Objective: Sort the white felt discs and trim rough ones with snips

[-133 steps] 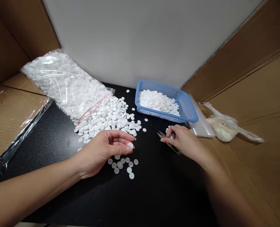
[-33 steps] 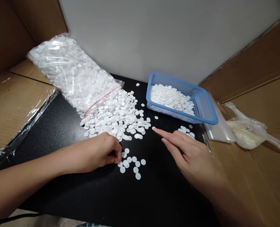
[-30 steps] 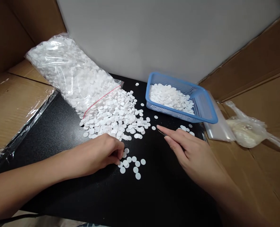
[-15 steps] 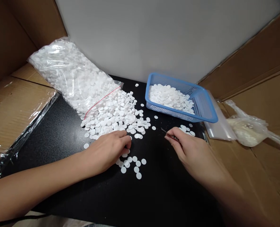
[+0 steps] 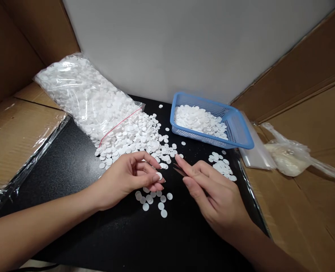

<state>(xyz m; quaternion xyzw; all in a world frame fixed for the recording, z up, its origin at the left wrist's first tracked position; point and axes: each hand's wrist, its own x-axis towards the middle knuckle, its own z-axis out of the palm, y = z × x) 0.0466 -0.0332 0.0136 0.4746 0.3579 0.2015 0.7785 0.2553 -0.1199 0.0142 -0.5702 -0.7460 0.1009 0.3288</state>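
White disc (image 5: 159, 176) juts from the pinching left grip (image 5: 127, 176), the right grip (image 5: 216, 192) curled around scissors (image 5: 181, 171).

Both forearms (image 5: 56, 213) and the slender fingers (image 5: 190, 169) are bare.

The left hand (image 5: 130, 175) pinches a white disc (image 5: 158, 176) between thumb and fingers, above a few scattered discs (image 5: 164, 213) on the black worktop (image 5: 144, 241). The right hand (image 5: 215, 192) holds small scissors (image 5: 180, 172), blades pointing toward the left hand. Behind the left hand, a clear bag (image 5: 79, 90) with a red line near its mouth lies full of discs, a loose pile (image 5: 136, 136) spread at its opening. A blue basket (image 5: 207, 136) holds more discs (image 5: 198, 119); another small heap (image 5: 222, 166) lies just beyond the right hand. Farther right, a knotted plastic bag (image 5: 289, 156) rests on cardboard (image 5: 303, 196)
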